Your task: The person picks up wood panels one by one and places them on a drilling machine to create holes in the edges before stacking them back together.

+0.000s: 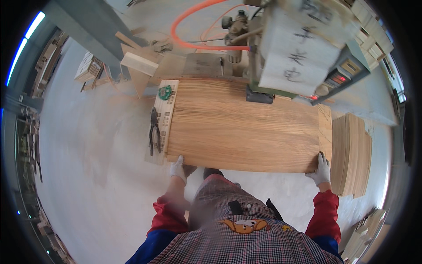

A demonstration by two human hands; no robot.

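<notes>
A wide wood-grain board (244, 132) lies flat before me on the machine's work surface. My left hand (179, 168), in a white glove, holds its near edge close to the left corner, thumb on top and fingers beneath. At the near right corner my right hand (322, 170), gloved too, grips the edge in the same way. Dark-handled pliers (154, 130) and a green round object (165, 92) rest on a pale printed strip (167, 118) along the board's left end. Over the far edge sits the machine's dark pressing block (259, 95).
A control box (346, 71) with a lit red display and a sheet bearing handwriting (296, 56) hang over the far right. An orange air hose (174, 29) loops behind. Stacked panels (351, 155) stand at the right. A grey column (89, 29) rises at the far left.
</notes>
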